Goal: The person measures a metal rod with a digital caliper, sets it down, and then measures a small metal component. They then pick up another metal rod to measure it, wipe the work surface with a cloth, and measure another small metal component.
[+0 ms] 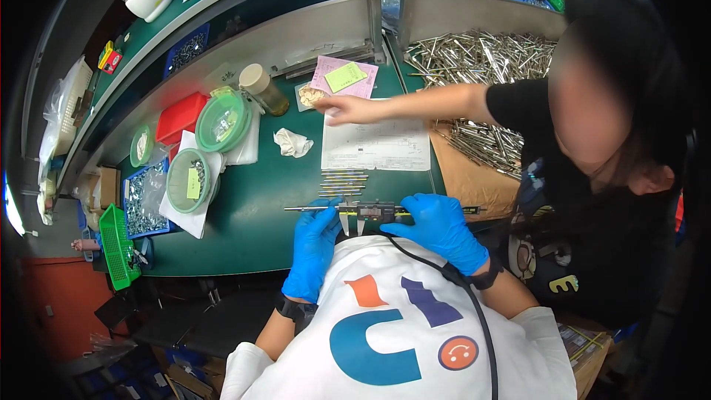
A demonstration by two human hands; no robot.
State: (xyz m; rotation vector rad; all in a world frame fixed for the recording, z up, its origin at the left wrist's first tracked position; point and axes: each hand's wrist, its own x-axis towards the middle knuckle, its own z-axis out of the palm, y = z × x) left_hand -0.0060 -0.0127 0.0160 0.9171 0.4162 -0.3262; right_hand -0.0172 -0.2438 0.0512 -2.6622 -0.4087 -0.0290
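My left hand point(315, 241), in a blue glove, is closed round a thin metal rod point(298, 209) whose end sticks out to the left. My right hand point(437, 224), gloved the same way, grips a digital caliper point(376, 212) by its beam. The caliper's jaws point toward me, close beside the left fingers; whether they touch the rod cannot be made out. Several similar rods point(343, 182) lie side by side on the green table point(255, 226) just beyond. Past them lies a printed drawing sheet point(376, 150).
At the right, a co-worker's arm point(437, 105) reaches across the sheet toward a small bag of beige pieces point(310, 95). Behind the arm is a large heap of metal rods point(485, 59). Green bowls point(187, 181), a jar point(264, 90) and crumpled tissue point(293, 143) stand or lie leftward.
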